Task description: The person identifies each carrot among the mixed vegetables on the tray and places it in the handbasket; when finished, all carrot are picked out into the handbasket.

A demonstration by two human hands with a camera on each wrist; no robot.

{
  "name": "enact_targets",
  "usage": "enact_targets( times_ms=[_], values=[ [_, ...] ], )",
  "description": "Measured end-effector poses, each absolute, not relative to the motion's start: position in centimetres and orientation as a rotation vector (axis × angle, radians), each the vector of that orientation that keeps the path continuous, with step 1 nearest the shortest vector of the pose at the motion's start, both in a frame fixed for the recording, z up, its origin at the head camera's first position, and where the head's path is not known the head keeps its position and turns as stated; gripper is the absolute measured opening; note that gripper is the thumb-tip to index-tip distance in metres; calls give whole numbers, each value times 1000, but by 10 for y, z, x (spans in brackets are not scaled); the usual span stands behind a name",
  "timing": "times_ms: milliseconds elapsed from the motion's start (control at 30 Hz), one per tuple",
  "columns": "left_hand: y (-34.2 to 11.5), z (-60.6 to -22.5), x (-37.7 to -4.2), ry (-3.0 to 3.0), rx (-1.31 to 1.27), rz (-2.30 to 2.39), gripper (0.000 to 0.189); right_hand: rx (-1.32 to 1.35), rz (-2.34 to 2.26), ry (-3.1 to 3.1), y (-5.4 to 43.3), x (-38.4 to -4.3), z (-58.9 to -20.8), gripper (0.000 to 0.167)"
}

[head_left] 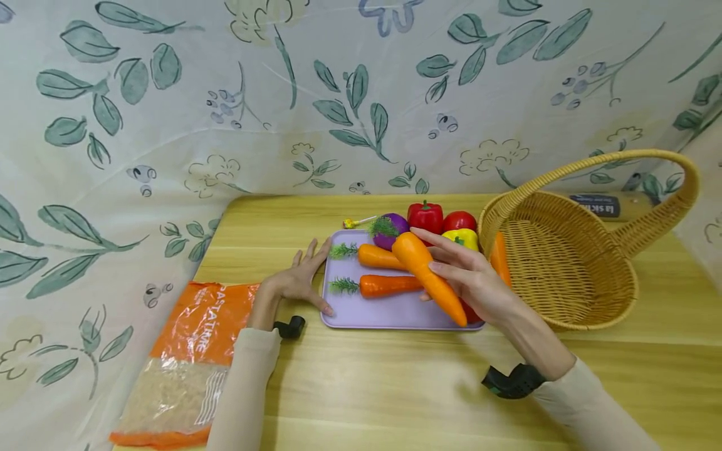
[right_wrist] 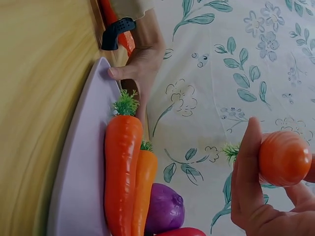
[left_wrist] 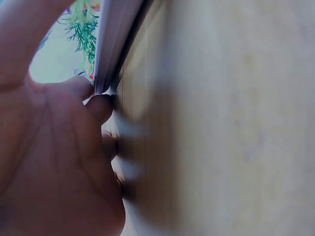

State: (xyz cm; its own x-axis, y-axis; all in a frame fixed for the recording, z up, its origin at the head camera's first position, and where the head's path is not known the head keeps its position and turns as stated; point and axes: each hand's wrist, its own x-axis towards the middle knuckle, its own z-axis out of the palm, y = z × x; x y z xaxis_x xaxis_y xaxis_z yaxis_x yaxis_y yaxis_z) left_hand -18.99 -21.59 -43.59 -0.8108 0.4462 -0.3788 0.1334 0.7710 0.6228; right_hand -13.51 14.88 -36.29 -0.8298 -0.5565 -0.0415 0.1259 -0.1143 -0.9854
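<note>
My right hand (head_left: 470, 275) grips an orange toy carrot (head_left: 425, 272), tilted above the tray, its green top overlapping a purple onion (right_wrist: 166, 209) in the head view. Spread along the left edge of the lilac tray (head_left: 389, 318), my left hand (head_left: 296, 282) has its thumb at the near corner and fingers at the far one. Two more carrots lie on the tray: a lighter orange one (head_left: 380, 256) behind and a redder one (head_left: 389, 285) in front. A yellow bell pepper (head_left: 461, 238) shows behind my right hand, which partly hides a red thing at the tray's right end.
A wicker basket (head_left: 615, 294) with a tall handle stands right of the tray, an orange piece (head_left: 500, 260) inside its left wall. Behind are a red bell pepper (head_left: 425, 217), a tomato (head_left: 459, 220) and a lollipop (head_left: 358, 222). A pasta bag (head_left: 186, 363) lies left.
</note>
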Motion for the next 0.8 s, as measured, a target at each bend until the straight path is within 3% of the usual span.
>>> enact_targets(
  times_ms=[500, 800],
  values=[
    [-218, -437, -189, 2446, 460, 822, 154, -366, -1989, 1872, 214, -108, -364, 54],
    [-218, -438, -189, 2445, 471, 835, 154, -513, -2022, 1793, 265, -87, -378, 59]
  ],
)
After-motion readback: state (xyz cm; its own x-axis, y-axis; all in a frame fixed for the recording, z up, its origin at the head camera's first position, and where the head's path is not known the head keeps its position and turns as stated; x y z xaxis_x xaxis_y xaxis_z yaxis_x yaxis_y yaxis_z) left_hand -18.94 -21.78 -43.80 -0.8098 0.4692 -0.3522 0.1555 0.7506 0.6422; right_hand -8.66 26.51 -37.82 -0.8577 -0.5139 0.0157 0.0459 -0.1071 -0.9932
